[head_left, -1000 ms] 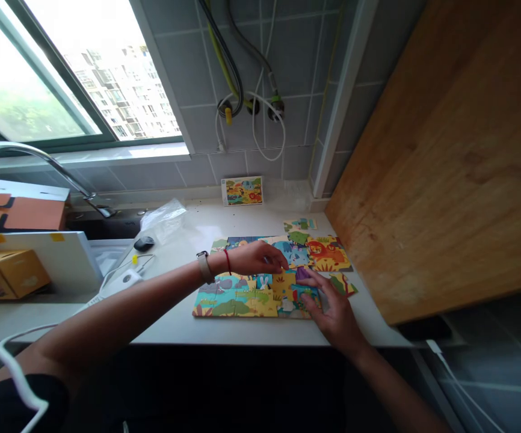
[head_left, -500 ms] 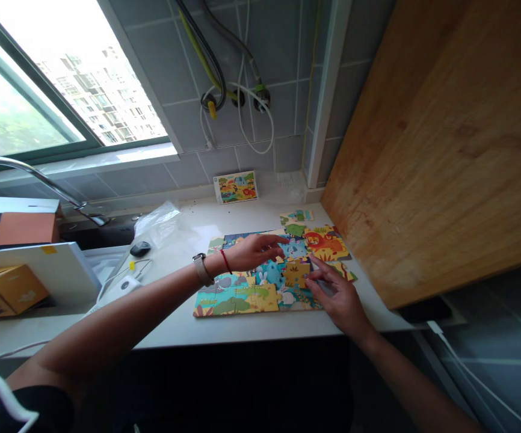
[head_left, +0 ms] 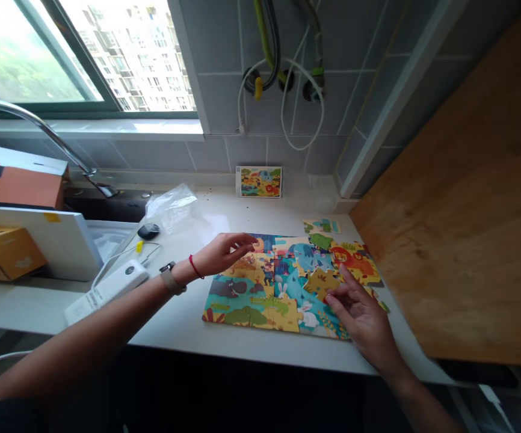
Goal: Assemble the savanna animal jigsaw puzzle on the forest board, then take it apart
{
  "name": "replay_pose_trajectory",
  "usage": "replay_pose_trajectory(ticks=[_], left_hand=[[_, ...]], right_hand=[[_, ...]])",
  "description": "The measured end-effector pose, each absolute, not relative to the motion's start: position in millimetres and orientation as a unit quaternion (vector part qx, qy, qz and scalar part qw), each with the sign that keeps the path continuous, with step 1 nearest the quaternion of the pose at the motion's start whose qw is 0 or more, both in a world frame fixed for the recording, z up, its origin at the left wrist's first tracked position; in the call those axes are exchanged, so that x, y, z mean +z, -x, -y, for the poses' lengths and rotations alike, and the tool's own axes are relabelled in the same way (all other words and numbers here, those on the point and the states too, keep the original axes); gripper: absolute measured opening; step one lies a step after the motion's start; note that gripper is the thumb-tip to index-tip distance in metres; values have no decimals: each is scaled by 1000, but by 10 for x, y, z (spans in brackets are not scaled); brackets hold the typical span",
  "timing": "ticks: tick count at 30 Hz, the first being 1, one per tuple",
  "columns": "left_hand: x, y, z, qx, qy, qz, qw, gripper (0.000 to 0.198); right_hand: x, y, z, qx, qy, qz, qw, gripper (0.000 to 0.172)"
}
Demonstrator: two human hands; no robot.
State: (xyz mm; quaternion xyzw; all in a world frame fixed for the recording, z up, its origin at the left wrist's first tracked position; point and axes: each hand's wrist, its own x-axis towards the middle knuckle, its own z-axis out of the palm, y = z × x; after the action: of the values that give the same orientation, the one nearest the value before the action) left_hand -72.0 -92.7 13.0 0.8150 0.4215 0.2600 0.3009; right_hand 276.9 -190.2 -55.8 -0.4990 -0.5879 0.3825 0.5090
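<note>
A jigsaw puzzle (head_left: 237, 300) with colourful animal pictures lies partly joined on the white counter. Between the thumb and fingers of my right hand (head_left: 366, 319) is a yellow puzzle piece (head_left: 320, 282), tilted just over the right half of the puzzle. My left hand (head_left: 222, 252), with a watch and a red string on its wrist, hovers over the puzzle's upper left part, fingers apart and holding nothing. Joined lion pieces (head_left: 355, 261) sit to the right, a green piece (head_left: 320, 241) touches their upper left, and a loose piece (head_left: 322, 226) lies behind.
A picture card (head_left: 259, 182) leans on the back wall. Clear plastic wrap (head_left: 174, 207), a black mouse (head_left: 148, 231) and a white power strip (head_left: 107, 291) lie to the left. Boxes (head_left: 8, 249) stand by the sink tap (head_left: 48, 132). A wooden panel (head_left: 459, 240) rises at right.
The view has turned and come closer to the counter. My left hand has moved left, away from the elephant pieces. The yellow piece in my right hand has turned.
</note>
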Motion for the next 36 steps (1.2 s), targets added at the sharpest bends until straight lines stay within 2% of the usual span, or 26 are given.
replay_pose_trajectory(ticks=[3, 8, 12, 20, 26, 31, 33, 36], left_hand=[[39, 734, 901, 281, -832, -405, 256, 27], [-55, 578, 966, 283, -893, -301, 182, 23], [-115, 509, 1145, 270, -926, -220, 145, 18], [-325, 577, 1272, 224, -945, -216, 100, 21], [-358, 576, 1249, 221, -941, -224, 127, 24], [-336, 571, 1234, 213, -934, -245, 152, 29], [-325, 568, 1224, 206, -933, -251, 156, 29], [-311, 565, 1210, 206, -933, -250, 160, 29]], right_hand=[[-429, -2655, 1643, 440, 482, 615, 443, 64], [-152, -2490, 1248, 493, 433, 727, 201, 56], [-62, -2411, 1085, 495, 402, 760, 122, 55], [-98, -2390, 1058, 458, 421, 776, 103, 50], [-209, -2460, 1151, 363, 434, 818, 101, 57], [-239, -2468, 1189, 371, 436, 814, 99, 64], [-241, -2457, 1188, 366, 440, 813, 111, 61], [-244, -2444, 1185, 343, 431, 820, 154, 45]])
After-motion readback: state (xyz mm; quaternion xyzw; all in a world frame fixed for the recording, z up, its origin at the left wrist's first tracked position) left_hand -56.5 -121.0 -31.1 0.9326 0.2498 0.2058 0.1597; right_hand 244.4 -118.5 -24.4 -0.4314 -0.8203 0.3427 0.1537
